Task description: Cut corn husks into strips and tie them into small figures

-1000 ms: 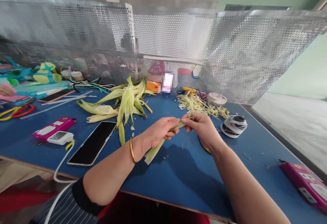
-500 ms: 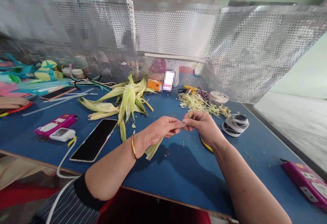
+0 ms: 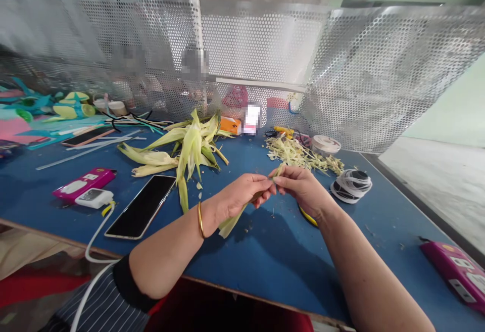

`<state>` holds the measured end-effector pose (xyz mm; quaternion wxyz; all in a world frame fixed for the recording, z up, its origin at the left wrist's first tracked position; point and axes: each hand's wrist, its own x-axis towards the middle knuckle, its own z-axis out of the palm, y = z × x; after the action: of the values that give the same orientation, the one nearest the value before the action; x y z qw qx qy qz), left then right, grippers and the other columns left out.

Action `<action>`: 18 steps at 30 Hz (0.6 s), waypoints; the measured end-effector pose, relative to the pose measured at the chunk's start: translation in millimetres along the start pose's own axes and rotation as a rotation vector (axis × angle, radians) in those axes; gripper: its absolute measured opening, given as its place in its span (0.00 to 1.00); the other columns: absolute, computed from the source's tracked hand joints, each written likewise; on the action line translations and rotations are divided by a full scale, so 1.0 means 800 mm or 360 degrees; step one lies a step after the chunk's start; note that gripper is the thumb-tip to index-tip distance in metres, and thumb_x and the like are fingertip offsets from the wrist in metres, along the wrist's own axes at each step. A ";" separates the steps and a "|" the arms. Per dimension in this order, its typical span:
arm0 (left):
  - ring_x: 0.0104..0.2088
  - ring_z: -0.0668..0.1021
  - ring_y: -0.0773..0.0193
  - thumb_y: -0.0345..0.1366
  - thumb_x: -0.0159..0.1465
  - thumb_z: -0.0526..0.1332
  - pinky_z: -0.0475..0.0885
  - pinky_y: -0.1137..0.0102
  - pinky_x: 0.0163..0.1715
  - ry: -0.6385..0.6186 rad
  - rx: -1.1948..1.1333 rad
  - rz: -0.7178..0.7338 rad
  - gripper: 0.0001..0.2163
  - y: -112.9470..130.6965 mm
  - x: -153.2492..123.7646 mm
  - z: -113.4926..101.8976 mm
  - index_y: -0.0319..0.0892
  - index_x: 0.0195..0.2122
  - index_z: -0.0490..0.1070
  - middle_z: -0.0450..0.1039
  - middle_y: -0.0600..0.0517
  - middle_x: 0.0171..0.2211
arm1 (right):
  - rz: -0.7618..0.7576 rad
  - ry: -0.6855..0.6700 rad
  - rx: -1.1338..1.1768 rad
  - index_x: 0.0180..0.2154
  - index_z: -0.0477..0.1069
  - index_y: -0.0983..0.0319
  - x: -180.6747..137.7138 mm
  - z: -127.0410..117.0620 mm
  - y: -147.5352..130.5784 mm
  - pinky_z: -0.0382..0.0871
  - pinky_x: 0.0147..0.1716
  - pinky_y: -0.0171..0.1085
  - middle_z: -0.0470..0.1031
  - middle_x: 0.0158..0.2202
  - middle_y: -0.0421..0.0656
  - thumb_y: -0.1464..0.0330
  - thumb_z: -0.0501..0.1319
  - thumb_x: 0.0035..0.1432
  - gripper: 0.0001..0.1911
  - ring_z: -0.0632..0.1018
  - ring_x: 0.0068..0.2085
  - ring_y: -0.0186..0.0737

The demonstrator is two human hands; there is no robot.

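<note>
Both hands on one pale green corn-husk strip [image 3: 232, 222], mid-frame, held just above the blue tabletop [image 3: 265, 251]. Long axis is diagonal: the broad end hangs lower left below my left wrist, and the narrow tip points upper right, poking up just above my right thumb. My left hand [image 3: 242, 195] is closed around the strip's middle, thumb on top. My right hand [image 3: 303, 188] pinches the tip end between thumb and forefinger. Fingertips of the two hands are nearly touching. Versus 1 s ago: the gap between my hands has closed, so the exposed stretch of strip between them is mostly hidden, and the axis sits about the same. The flat black smartphone [image 3: 142, 205] is left of centre, and the pile of whole green corn husks [image 3: 189, 145] lies behind it. The heap of shredded pale husk [image 3: 299, 155] is beyond my right hand.
</note>
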<state>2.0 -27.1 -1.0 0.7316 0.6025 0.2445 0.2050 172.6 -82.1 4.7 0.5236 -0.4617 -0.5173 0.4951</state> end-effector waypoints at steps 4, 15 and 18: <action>0.18 0.61 0.76 0.44 0.60 0.63 0.52 0.74 0.17 0.0109 0.0001 0.0013 0.12 0.001 0.000 0.003 0.38 0.30 0.74 0.65 0.56 0.23 | -0.0041 0.0153 0.0011 0.24 0.74 0.62 0.002 0.004 0.006 0.59 0.25 0.33 0.72 0.20 0.38 0.61 0.71 0.47 0.12 0.67 0.24 0.31; 0.19 0.70 0.72 0.37 0.64 0.58 0.66 0.75 0.22 0.0255 0.0229 0.0165 0.10 -0.003 0.004 0.005 0.38 0.27 0.72 0.69 0.55 0.20 | -0.0025 0.0294 -0.0099 0.24 0.73 0.63 0.004 0.014 0.004 0.61 0.23 0.32 0.71 0.20 0.38 0.56 0.71 0.44 0.17 0.68 0.23 0.31; 0.20 0.72 0.71 0.35 0.64 0.58 0.68 0.73 0.24 0.0354 0.0212 0.0189 0.10 -0.006 0.007 0.007 0.38 0.27 0.73 0.72 0.53 0.22 | 0.0009 0.0433 -0.0164 0.22 0.72 0.63 0.003 0.017 0.005 0.61 0.21 0.32 0.69 0.18 0.37 0.55 0.70 0.44 0.18 0.67 0.21 0.31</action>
<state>9.8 -28.7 -5.7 0.6449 0.6368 0.3010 0.2965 158.9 -79.5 1.2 0.5629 -0.5523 -0.4651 0.4022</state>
